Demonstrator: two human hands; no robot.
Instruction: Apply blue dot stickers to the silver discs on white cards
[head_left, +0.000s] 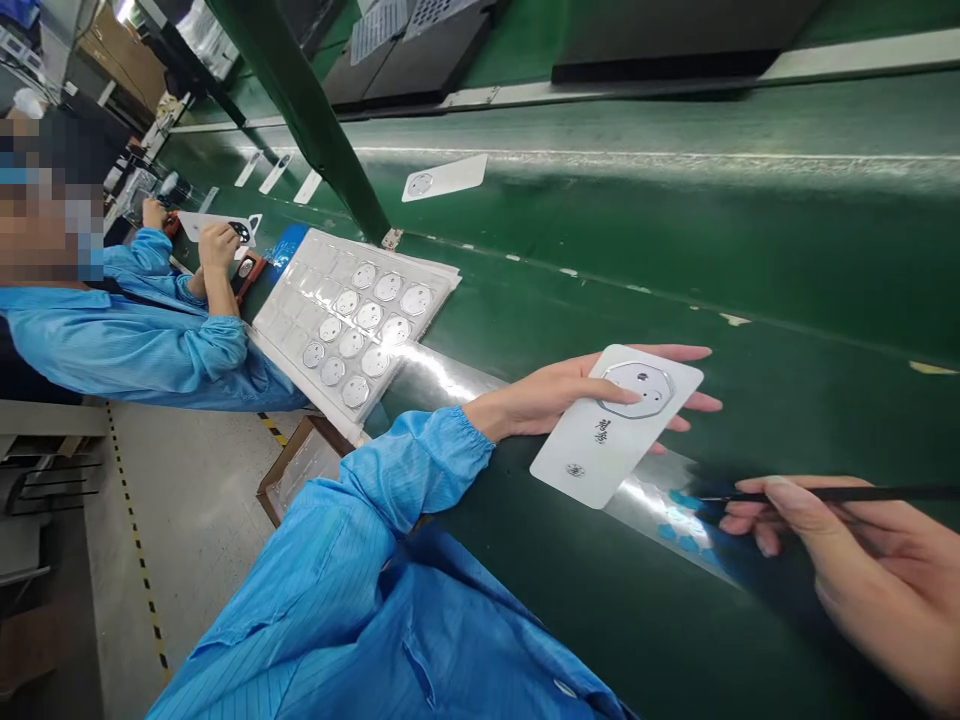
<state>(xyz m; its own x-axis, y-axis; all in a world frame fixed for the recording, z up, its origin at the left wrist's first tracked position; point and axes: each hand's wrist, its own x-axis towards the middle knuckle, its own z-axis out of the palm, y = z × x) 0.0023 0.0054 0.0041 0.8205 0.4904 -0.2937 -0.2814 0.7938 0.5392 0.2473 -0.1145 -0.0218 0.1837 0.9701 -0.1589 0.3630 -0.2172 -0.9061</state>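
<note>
My left hand [570,395] grips a white rectangular panel [577,450] with rounded corners, thumb on top and fingers spread beneath. The panel carries a round, outlined white disc [651,390] at its far end, dark characters and a small round emblem. In my right hand [832,560] is a thin black pen-like tool [892,493]; whether it is a brush or another kind I cannot tell. Its fine tip points at small blue pieces [686,500], and contact is unclear. These pieces lie on a shiny clear strip [675,555] on the green work surface.
To the left, a tray [352,320] holds several round white discs in rows. Another white panel [446,178] lies farther back, past a green post [315,120]. A co-worker in blue [150,330] handles a similar panel. An open cardboard box [300,465] stands below the bench edge.
</note>
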